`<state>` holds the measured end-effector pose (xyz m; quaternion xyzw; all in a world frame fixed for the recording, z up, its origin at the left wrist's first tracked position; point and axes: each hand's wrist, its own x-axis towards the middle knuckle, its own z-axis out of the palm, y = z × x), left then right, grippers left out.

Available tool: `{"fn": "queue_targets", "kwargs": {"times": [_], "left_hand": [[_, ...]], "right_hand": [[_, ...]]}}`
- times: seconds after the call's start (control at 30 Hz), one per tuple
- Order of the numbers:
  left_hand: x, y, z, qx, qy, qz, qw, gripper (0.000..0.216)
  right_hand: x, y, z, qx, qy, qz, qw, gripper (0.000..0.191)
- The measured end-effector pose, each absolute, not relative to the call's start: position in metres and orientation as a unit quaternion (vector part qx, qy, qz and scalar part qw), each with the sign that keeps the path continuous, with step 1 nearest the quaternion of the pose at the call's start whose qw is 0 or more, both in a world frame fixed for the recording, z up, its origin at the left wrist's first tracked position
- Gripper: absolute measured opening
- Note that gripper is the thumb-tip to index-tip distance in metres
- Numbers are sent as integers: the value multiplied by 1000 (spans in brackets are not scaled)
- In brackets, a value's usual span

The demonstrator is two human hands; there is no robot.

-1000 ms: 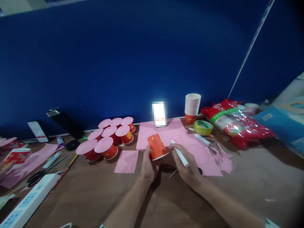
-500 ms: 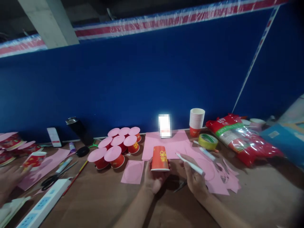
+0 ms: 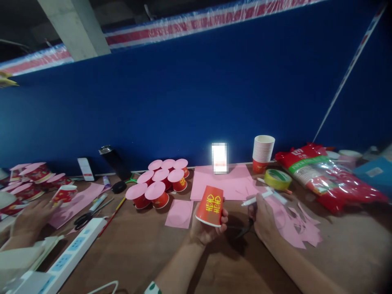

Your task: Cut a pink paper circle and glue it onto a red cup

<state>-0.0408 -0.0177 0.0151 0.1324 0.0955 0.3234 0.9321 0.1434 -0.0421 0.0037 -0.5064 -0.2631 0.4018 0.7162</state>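
Note:
My left hand (image 3: 204, 233) is wrapped round a red paper cup (image 3: 211, 206) with yellow characters. The cup is upside down, its white rim at the bottom, and leans slightly. In my right hand (image 3: 263, 218) is a slim white pen-shaped tube (image 3: 251, 201), gripped between thumb and fingers to the right of the cup. Dark scissors (image 3: 245, 232) show just below that hand; whether it touches them I cannot tell. Left of the cup lies a pink paper square (image 3: 179, 214) with a circle outlined on it.
Several red cups topped with pink discs (image 3: 156, 191) stand to the left. Behind are a pink sheet (image 3: 202, 183) and a bright phone (image 3: 219, 158). Stacked cups (image 3: 263, 151), yellow tape (image 3: 277, 179) and a red bag (image 3: 330, 175) sit right. Another person's hand (image 3: 36, 218) is far left, beyond a power strip (image 3: 73, 249).
My left hand has tilted the cup, turning more of its yellow characters into view. The right hand has turned, and the tube now lies flatter. The whole view has shifted, with things appearing farther right.

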Motion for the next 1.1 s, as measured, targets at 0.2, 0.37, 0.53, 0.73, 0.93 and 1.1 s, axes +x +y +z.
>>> {"fn": "queue_targets", "kwargs": {"times": [0.2, 0.37, 0.53, 0.73, 0.93, 1.1], "left_hand": [[-38, -15, 13, 112, 93, 357, 923, 53], [-28, -14, 13, 118, 167, 406, 891, 45], [-16, -14, 8, 132, 251, 524, 803, 28], [-11, -16, 3, 216, 258, 530, 778, 20], [-9, -18, 2, 254, 256, 520, 774, 29], [-7, -19, 3, 271, 241, 510, 780, 28]], "right_hand": [[143, -43, 5, -507, -287, 403, 706, 50], [144, -41, 0, -492, -310, 408, 703, 47], [145, -43, 1, -497, -347, 381, 698, 42], [146, -49, 13, -535, -407, 318, 669, 35], [140, -59, 20, -534, -463, 276, 652, 24], [133, -67, 15, -522, -461, 284, 659, 20]]}}
